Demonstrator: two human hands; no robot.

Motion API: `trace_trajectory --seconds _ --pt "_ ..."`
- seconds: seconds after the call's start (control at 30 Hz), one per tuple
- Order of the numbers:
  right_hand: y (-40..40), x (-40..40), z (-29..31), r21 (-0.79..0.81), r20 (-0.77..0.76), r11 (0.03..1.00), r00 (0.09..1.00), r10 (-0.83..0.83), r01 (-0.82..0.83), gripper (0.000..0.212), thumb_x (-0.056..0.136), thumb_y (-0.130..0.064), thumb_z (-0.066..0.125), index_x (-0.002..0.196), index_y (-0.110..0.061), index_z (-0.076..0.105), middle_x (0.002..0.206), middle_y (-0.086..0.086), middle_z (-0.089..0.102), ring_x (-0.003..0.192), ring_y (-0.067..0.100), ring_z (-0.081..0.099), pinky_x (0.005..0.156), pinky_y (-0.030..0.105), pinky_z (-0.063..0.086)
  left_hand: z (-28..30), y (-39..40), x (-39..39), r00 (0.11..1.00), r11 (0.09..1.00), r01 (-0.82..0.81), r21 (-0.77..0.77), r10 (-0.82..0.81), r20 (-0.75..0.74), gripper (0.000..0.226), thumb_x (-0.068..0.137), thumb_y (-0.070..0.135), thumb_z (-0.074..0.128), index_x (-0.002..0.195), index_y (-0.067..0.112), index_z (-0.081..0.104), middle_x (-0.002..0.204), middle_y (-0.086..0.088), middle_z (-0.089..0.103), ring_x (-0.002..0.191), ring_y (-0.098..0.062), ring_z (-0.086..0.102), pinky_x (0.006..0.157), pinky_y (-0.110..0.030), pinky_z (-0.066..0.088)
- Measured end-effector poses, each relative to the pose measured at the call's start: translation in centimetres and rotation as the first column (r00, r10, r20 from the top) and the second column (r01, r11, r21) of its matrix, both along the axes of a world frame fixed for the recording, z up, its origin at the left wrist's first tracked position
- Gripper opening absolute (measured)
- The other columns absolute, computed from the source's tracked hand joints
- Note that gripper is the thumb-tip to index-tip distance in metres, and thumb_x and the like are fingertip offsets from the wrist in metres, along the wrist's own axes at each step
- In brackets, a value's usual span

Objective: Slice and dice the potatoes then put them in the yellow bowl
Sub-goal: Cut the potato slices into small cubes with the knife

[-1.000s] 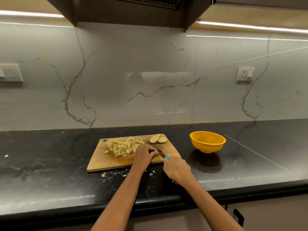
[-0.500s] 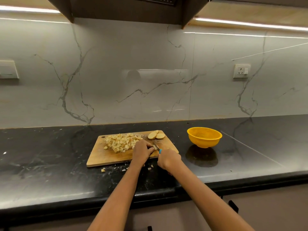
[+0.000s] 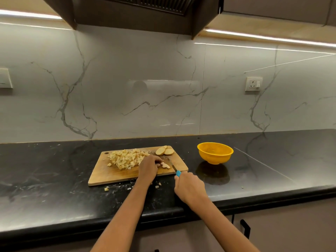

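The left hand [image 3: 148, 166] pins a potato piece [image 3: 165, 165] on the cutting board [image 3: 109, 174]. The knife [image 3: 173, 165] lies just to its right, blade running away from the body, its handle gripped by the right hand [image 3: 189, 186]. The yellow bowl [image 3: 215, 153] sits further right on the desk [image 3: 272, 160], nearer the knife hand.

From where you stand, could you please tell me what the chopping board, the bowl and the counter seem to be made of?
Chopping board: wood, matte, judging by its tan streaked grain. Bowl: probably plastic, a smooth, uniform yellow with a soft sheen. Counter: looks like polished black stone; pale veins run through it and it mirrors the bowl, though laminate cannot be ruled out.
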State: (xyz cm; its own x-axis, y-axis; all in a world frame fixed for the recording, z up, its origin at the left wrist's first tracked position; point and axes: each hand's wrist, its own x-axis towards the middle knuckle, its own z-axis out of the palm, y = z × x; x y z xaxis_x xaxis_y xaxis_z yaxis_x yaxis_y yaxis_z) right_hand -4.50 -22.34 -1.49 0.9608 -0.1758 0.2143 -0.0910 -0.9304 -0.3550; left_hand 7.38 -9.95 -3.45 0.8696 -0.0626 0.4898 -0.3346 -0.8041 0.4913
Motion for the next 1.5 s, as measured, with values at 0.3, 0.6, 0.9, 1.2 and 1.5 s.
trace_trajectory --seconds 0.3,0.6,0.9,1.2,1.5 --pt "-1.2 2.0 0.6 0.066 -0.001 0.997 1.000 -0.029 0.029 0.038 0.101 -0.035 0.039 0.121 -0.006 0.055 0.114 0.008 0.062 0.100 0.020 0.063 0.072 0.026 0.046 0.3 0.0 0.6 0.984 0.981 0.176 0.080 -0.173 -0.053 0.041 0.087 -0.005 0.054 0.123 0.015 0.061 0.126 -0.005 0.061 0.118 -0.018 0.054 0.103 -0.031 0.042" --pt "-1.3 2.4 0.6 0.101 -0.036 0.995 0.999 -0.014 0.018 0.040 0.100 -0.036 0.039 0.121 -0.006 0.055 0.110 0.009 0.063 0.095 0.021 0.065 0.079 0.031 0.054 0.4 -0.3 -0.3 0.951 0.951 0.306 0.030 -0.305 -0.042 0.030 0.085 0.003 0.063 0.114 0.009 0.066 0.124 -0.003 0.062 0.118 -0.014 0.054 0.092 -0.008 0.032" --pt "-1.1 2.4 1.0 0.107 -0.103 0.994 0.995 0.000 0.011 0.040 0.101 -0.036 0.039 0.119 -0.004 0.056 0.107 0.009 0.064 0.094 0.021 0.066 0.082 0.033 0.056 0.2 -1.0 -1.1 0.983 0.983 0.181 0.021 -0.181 0.009 0.024 0.086 0.020 0.065 0.108 0.011 0.069 0.107 -0.003 0.070 0.099 -0.011 0.062 0.084 -0.016 0.042" --pt "-0.7 1.4 0.5 0.126 -0.105 0.992 0.994 0.041 -0.028 0.042 0.102 -0.038 0.035 0.116 -0.005 0.056 0.102 0.008 0.063 0.094 0.021 0.066 0.084 0.034 0.055 0.1 -0.9 -0.7 0.995 0.994 0.095 -0.058 -0.093 0.030 0.027 0.086 0.017 0.065 0.112 0.009 0.067 0.112 -0.006 0.068 0.106 -0.013 0.061 0.092 -0.020 0.040" --pt "0.3 1.0 0.8 0.100 -0.149 0.994 0.988 0.046 -0.031 0.041 0.102 -0.037 0.035 0.117 -0.004 0.054 0.108 0.012 0.065 0.098 0.024 0.065 0.086 0.036 0.055 0.0 -0.7 -0.5 0.996 0.995 0.090 -0.038 -0.090 0.009 0.022 0.086 0.015 0.065 0.107 0.010 0.070 0.107 -0.004 0.070 0.102 -0.012 0.062 0.095 -0.024 0.044"
